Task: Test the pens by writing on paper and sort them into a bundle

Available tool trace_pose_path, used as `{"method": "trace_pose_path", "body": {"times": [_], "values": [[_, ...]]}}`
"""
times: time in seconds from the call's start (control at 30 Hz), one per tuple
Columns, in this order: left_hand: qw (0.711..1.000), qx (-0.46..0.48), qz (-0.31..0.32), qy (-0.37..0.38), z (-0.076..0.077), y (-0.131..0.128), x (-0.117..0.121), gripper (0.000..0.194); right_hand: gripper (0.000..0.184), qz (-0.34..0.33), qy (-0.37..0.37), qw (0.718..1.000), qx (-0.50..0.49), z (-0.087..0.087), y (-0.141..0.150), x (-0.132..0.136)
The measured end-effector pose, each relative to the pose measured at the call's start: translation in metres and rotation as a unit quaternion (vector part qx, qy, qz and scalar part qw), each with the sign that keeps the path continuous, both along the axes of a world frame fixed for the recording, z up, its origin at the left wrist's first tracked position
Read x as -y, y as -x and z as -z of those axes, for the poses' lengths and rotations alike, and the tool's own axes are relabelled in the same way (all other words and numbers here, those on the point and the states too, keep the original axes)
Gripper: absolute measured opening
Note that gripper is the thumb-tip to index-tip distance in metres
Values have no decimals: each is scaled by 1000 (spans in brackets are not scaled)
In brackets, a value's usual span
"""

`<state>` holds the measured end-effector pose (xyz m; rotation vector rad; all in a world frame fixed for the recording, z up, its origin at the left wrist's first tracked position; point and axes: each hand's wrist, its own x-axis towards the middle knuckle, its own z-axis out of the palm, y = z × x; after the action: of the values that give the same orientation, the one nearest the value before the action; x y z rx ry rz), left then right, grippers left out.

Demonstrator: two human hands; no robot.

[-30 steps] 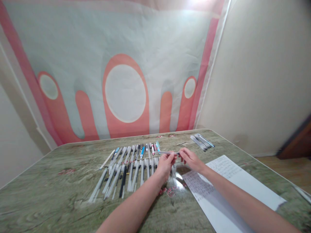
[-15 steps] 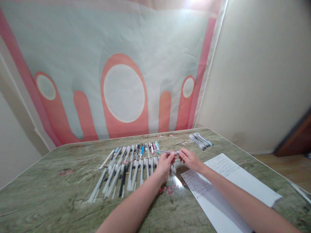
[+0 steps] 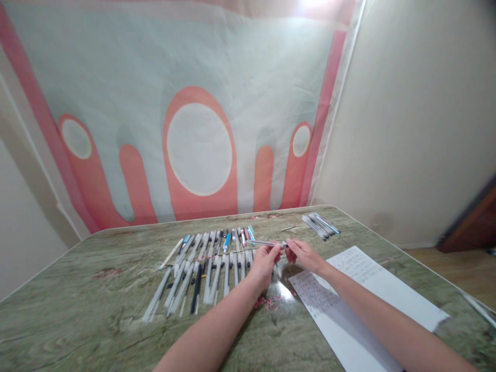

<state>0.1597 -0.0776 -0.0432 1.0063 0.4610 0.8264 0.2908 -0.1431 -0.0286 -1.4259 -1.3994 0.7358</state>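
Note:
A slim, pale pen lies nearly level between my hands, above the table. My left hand is closed around its barrel, thumb on top, and the pen's left end sticks out past the fingers. At the right end, the fingertips of my right hand pinch a short dark part. Whether that part is a cap or the pen's tip I cannot make out. Close to my left hand lies the front row of clear-barrelled pens, and some of them are hidden behind the hand and forearm.
A back row of pens holds a blue marker and a red-and-white one. Several thin pens or refills form a bundle at the back right. Handwritten paper lies partly under my right forearm. A patterned cloth hangs behind the table.
My right hand has shifted slightly right along the pen's end, and a dark part now shows between the hands. The left hand keeps its hold.

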Motion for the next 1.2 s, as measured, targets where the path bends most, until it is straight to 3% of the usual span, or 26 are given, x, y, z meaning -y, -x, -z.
{"method": "trace_pose_path", "body": {"times": [0.13,0.3,0.57,0.77,0.97,1.1,1.2], "values": [[1000,9,-5,9,0,0,-1,32,32,11,-23,1000,3,2,-2,-1],[1000,12,1,0,0,1,-1,31,40,-2,-7,1000,29,2,-1,-1],[1000,10,1,14,-1,0,-2,32,36,-6,-13,1000,17,2,-1,0],[999,12,4,35,-3,1,-1,31,38,-38,16,997,-62,2,-1,-2],[1000,12,13,-2,-3,1,-2,30,37,-52,13,994,-100,-1,2,0],[999,21,34,36,-11,4,3,29,39,-52,11,991,-124,-4,-1,0],[990,18,110,83,-20,8,11,27,27,-38,-33,997,-60,-5,-5,1]]}}
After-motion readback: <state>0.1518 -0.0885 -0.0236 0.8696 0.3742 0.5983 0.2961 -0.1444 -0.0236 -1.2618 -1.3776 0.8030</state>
